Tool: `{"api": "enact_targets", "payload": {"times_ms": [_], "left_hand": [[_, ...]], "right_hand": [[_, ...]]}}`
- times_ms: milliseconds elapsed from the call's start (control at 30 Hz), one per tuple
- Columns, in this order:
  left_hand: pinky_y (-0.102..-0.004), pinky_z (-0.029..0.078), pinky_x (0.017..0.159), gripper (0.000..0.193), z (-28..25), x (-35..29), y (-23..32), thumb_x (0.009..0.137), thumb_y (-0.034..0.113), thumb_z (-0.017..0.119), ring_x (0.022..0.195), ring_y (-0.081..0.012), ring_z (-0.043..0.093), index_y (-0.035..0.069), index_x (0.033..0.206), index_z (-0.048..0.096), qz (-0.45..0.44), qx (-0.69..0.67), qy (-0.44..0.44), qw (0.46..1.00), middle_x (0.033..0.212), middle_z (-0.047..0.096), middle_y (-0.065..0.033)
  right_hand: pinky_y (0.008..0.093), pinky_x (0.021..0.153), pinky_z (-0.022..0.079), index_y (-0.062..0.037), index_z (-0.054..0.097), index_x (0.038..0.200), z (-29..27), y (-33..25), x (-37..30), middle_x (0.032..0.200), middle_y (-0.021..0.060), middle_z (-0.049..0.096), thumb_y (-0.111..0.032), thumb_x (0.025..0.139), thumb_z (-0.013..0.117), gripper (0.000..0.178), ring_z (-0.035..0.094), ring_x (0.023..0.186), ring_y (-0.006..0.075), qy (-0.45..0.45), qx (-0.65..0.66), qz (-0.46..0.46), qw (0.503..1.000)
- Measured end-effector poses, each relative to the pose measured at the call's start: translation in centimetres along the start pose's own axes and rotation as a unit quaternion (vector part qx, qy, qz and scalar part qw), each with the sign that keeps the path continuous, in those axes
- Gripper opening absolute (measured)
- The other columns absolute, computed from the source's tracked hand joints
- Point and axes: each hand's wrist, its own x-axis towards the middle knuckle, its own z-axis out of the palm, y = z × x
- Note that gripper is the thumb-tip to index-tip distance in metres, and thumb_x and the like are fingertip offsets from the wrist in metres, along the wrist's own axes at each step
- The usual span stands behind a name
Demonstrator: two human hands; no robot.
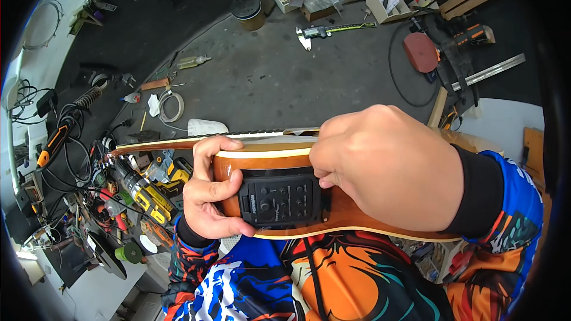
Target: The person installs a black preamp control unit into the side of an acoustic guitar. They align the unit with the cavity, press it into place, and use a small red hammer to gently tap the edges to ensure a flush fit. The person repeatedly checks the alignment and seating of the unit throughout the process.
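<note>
An acoustic guitar (351, 217) with glossy orange-brown sides and cream binding rests on edge in front of me, its neck pointing left. Set into its side is a black preamp panel (279, 202) with small knobs and buttons. My left hand (208, 196) grips the body's left end, thumb and fingers round the edges beside the panel. Bent fingers of my right hand (386, 166) are pinched together by the panel's right edge. The back of that hand hides its fingertips, so whatever they may hold cannot be seen.
On the dark bench lie a digital caliper (333, 31), a small bottle (193, 61) and a coil of tubing (171, 107). A lidded jar (248, 13) stands at the back. A red sanding pad (421, 52) is at right. A yellow drill (151, 203) and tangled cables crowd the left.
</note>
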Motion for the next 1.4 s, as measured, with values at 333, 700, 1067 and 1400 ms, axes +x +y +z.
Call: {"api": "enact_targets", "payload": {"times_ms": [333, 700, 1067, 1400], "left_hand": [[-0.0549, 0.025, 0.118, 0.081, 0.5, -0.1, 0.4, 0.078, 0.069, 0.080, 0.137, -0.0428, 0.045, 0.017, 0.139, 0.071, -0.021, 0.067, 0.033, 0.997, 0.155, 0.046, -0.0318], [-0.0545, 0.029, 0.117, 0.082, 0.3, 0.2, 0.6, 0.077, 0.069, 0.081, 0.140, -0.0432, 0.044, 0.012, 0.136, 0.072, -0.002, 0.068, 0.006, 0.998, 0.153, 0.048, -0.0286], [-0.0552, 0.032, 0.116, 0.094, 0.4, -0.3, -0.3, 0.064, 0.065, 0.091, 0.140, -0.0431, 0.044, 0.010, 0.137, 0.070, 0.028, 0.046, 0.021, 0.998, 0.150, 0.048, -0.0283], [-0.0584, 0.032, 0.118, 0.089, 0.4, -0.2, -0.5, 0.073, 0.071, 0.082, 0.142, -0.0456, 0.044, 0.010, 0.138, 0.069, 0.065, 0.089, 0.035, 0.993, 0.150, 0.051, -0.0249]], "right_hand": [[0.0423, 0.073, 0.056, -0.0008, 0.067, 0.097, 0.5, -0.7, -0.8, 0.094, 0.0142, 0.066, -0.005, 0.078, 0.081, 0.024, 0.068, 0.082, 0.0357, 0.019, 0.011, 0.015, 1.000], [0.0433, 0.069, 0.054, -0.0018, 0.064, 0.091, 1.1, 0.0, -0.4, 0.089, 0.0127, 0.065, -0.003, 0.083, 0.077, 0.015, 0.067, 0.079, 0.0360, 0.028, -0.010, -0.005, 1.000], [0.0442, 0.069, 0.055, -0.0033, 0.066, 0.092, 1.5, 0.7, -0.4, 0.089, 0.0117, 0.066, -0.004, 0.084, 0.075, 0.012, 0.067, 0.080, 0.0356, 0.056, -0.038, -0.047, 0.997], [0.0431, 0.067, 0.054, -0.0029, 0.065, 0.090, 1.8, 1.1, -0.3, 0.088, 0.0107, 0.065, -0.001, 0.082, 0.073, 0.012, 0.068, 0.080, 0.0332, 0.064, -0.028, -0.066, 0.995]]}}
